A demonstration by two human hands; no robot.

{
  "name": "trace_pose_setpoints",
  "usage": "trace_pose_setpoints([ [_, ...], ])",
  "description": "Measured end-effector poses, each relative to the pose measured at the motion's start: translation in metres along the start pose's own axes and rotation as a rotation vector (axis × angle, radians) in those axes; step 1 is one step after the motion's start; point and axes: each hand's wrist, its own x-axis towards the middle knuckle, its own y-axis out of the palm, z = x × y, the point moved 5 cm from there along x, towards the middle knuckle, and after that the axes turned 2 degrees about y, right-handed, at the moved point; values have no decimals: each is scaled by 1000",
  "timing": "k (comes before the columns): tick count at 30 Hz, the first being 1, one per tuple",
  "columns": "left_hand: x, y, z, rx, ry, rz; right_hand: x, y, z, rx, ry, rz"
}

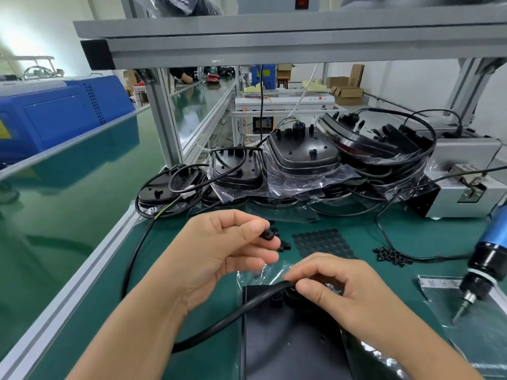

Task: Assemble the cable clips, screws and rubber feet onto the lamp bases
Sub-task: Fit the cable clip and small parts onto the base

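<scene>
Two hands share this step. The left hand (230,242) pinches a small black cable clip (266,233) between thumb and fingertips, just far-left of the right hand (337,292), whose curled fingers press the black cable (238,308) onto the near lamp base (288,341). To do it well, the cable should probably be kept seated while the clip is brought down squarely over it.

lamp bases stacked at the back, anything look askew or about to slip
Yes: the rightmost stack of lamp bases leans, its top bases tilted steeply on loose plastic wrap, cables looped over them. The other stacks sit flatter.
</scene>
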Motion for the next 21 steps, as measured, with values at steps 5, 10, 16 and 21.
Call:
trace_pose_setpoints([
  [5, 0, 2, 1, 343, -13, 26, 5, 5, -2, -1, 47, -19],
  [10, 4, -1, -5, 622, -26, 82, 5, 9, -1, -60, 29, -46],
  [16, 0, 3, -7, 602, -38, 143, 6, 11, -2, -73, 24, -58],
  [21, -1, 8, -3, 613, -26, 191, 5, 11, -2, -75, 21, -71],
])
